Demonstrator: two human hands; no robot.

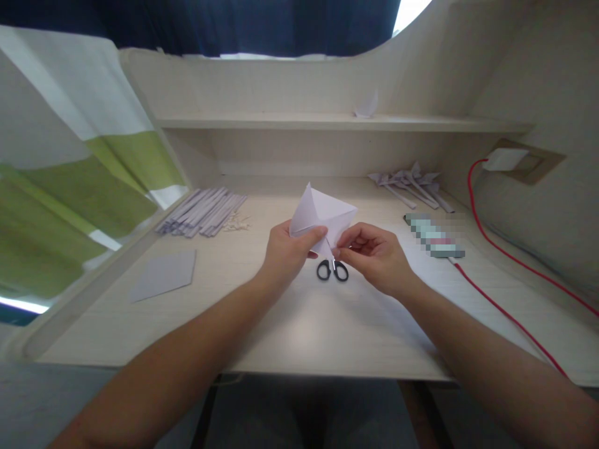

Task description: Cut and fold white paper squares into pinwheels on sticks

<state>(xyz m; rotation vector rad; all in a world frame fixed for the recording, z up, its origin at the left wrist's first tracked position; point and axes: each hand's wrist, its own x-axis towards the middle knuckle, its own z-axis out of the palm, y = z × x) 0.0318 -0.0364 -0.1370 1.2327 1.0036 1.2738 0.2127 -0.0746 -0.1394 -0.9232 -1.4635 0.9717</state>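
Two bare forearms are being extended over a pale wooden surface [299, 324]. A folded white paper [321, 215], shaped into angular flaps, is being held just above the surface: it is being gripped along its left edge by the left hand [287, 249], fingers closed on it, while its lower tip is being pinched by the right hand [372, 252]. Small black-handled scissors [332, 270] are lying directly beneath the hands. A flat grey sheet [163, 274] is resting to the left, a red cable [505, 312] to the right. Farther back, a row of folded paper strips [201, 212] and a pile of finished paper pieces [412, 184] are being kept. A crease is likely to be misaligned, or the thin tip torn, if it is being pinched too hard.
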